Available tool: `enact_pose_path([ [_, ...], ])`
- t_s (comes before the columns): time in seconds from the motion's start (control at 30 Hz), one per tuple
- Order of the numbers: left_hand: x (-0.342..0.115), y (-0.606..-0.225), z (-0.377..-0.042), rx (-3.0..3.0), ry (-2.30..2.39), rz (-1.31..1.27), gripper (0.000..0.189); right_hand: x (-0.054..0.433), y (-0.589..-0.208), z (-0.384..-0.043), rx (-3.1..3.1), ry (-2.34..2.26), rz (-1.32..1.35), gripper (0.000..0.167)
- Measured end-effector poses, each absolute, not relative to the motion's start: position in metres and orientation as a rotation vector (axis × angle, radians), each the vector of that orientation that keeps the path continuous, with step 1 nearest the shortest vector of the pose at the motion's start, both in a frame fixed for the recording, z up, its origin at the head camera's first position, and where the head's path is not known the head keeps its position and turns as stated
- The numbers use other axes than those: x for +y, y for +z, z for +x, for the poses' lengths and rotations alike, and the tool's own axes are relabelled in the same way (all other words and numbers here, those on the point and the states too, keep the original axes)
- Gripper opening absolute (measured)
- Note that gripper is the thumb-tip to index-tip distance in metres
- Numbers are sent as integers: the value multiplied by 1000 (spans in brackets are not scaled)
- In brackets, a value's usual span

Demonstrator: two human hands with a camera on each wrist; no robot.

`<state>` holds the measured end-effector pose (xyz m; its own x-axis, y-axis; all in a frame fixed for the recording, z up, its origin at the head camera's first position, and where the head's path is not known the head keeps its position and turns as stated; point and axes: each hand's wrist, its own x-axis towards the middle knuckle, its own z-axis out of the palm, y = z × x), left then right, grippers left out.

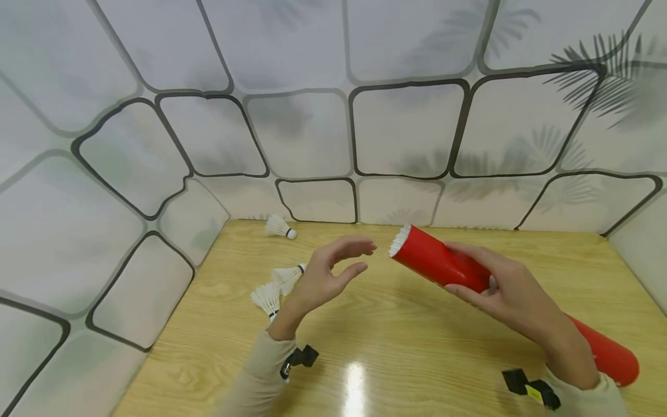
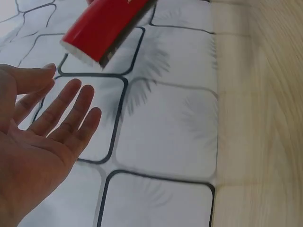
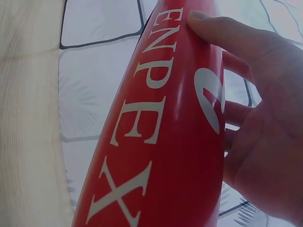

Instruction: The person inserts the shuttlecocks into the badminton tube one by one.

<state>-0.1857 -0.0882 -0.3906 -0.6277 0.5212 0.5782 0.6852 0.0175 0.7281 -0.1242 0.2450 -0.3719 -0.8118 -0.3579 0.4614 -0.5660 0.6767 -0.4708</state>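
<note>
- One red tube (image 1: 427, 258) grasped in right hand (image 1: 505, 289), tilted, over table (image 1: 417, 347).
- Ragged white end (image 1: 399, 241) facing left hand (image 1: 327, 273), apart; that hand free, fingers loosely bent.
- Leftward on table: three white shuttlecocks (image 1: 266, 296), two close together, one near patterned wall (image 1: 315, 200).

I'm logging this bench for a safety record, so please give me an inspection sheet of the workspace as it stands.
Surface: wood-grain table, with a bright reflection near the front.
Job's things: red tube, tilted, with a white ruffled edge at one end; shuttlecock near the back wall; two more shuttlecocks close together on the left.
Clutter: nothing seen.
Left hand: holds nothing, apart from the tube, near its ruffled end.
Right hand: grips the tube.
Cables: nothing seen.
Surroundings: pale walls with dark outlines and leaf patterns.
</note>
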Motion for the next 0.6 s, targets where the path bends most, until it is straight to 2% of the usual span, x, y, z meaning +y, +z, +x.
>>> enact_pose_path([
  [0.17,-117,-398,-188,-2256,-1574,-1190,42,246,-375,-126,-2570,900,720,71],
  [0.6,-217,-414,-180,-2483,-1450,-891,31,251,-374,-127,-2566,900,685,72],
])
